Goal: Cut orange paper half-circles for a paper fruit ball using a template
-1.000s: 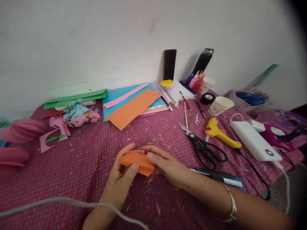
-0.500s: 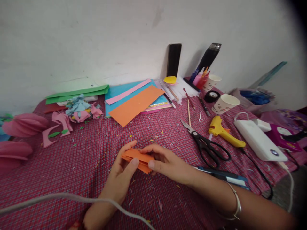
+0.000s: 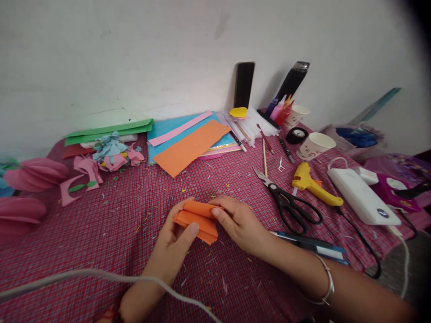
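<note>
Between my hands, above the checked cloth, is a small stack of folded orange paper (image 3: 199, 219). My left hand (image 3: 175, 242) grips its left side, thumb on top and fingers behind. At the upper right edge, my right hand (image 3: 237, 222) pinches a raised layer between thumb and fingers, so the folds stand apart. Most of the fingertips are hidden behind the paper. To the right of my right hand lie black-handled scissors (image 3: 286, 197), blades partly apart. A blue and black cutter-like tool (image 3: 313, 246) lies partly under my right forearm.
Orange (image 3: 191, 148), pink and blue paper sheets lie at the back. Pink paper scraps (image 3: 89, 168) and round pink paper shapes (image 3: 37, 174) are left. A yellow glue gun (image 3: 314, 186), a white power bank (image 3: 363, 197) and paper cups (image 3: 316, 146) stand right. A pale cable (image 3: 101, 273) crosses in front.
My right hand has shifted slightly right and up, lifting the upper layer of the orange paper. The stack now shows more of its folded faces. My left hand keeps its hold.
</note>
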Tool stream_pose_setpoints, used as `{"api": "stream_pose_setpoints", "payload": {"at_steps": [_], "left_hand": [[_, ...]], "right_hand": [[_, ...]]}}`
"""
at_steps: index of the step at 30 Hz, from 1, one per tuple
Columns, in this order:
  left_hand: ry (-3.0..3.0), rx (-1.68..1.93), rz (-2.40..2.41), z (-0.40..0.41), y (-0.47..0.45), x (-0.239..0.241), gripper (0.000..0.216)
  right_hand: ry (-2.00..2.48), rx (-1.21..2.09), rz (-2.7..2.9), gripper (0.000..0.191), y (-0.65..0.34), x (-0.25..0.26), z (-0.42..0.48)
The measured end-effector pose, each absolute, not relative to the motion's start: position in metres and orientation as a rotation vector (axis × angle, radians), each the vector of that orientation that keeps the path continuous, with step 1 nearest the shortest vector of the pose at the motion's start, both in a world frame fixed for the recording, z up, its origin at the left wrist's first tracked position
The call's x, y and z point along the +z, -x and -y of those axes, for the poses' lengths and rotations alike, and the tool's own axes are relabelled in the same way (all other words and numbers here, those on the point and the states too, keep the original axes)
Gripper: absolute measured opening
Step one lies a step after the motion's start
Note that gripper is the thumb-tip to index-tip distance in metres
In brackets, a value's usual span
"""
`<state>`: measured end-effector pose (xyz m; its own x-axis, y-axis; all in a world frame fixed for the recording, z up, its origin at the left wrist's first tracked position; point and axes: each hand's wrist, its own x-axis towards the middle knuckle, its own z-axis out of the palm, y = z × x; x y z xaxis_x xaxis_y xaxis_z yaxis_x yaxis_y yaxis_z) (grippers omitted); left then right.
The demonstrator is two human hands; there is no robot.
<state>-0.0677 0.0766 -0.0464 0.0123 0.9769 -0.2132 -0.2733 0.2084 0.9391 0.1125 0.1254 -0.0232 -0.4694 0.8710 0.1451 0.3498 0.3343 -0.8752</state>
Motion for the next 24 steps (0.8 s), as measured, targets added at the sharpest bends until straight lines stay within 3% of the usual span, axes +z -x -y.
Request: {"api": "stream_pose_setpoints", "payload": {"at_steps": [7,14,24], "left_hand": [[-0.826,1.194,-1.118,-0.0765,0.0678,-0.0459,0.044],[-0.826,1.196,-1.13,-0.079,0.0673,-0.0457,0.042],[-0.846,1.184,-1.133,-0.0781,0.0675,-0.0453,0.042]], "right_hand": [[0.829,1.001,2.021,0.024,-0.112,-0.0187,-0.1221],[0.787,1.161,1.996,0.029,-0.1141,-0.0141,-0.1205],[0.822,1.276,1.908,0.022,-0.1115,-0.0143,-0.122]]}}
